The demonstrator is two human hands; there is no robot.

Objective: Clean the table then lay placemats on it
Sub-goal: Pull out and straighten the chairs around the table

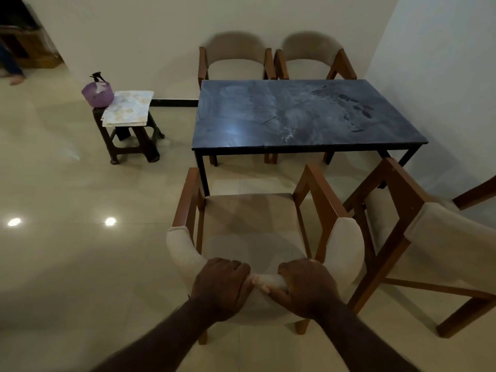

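smeared dark table (308, 114) stands well beyond hands (222, 287) (308, 288) gripping a chair backrest (346, 242).

Under the fingers (236, 267), chair (252, 218): beige upholstery, reddish-brown wooden frame. Ahead of the fingers, tabletop (295, 114): dark blue-grey, marbled with pale cloudy streaks, on a black frame. Far ahead and left of the fingers, placemats (128, 107): white with a faint yellowish mottled print; beside them, basket (98, 95): purple; beneath both, stool (128, 146): dark brown. All around, floor (67, 264): glossy cream tiles.
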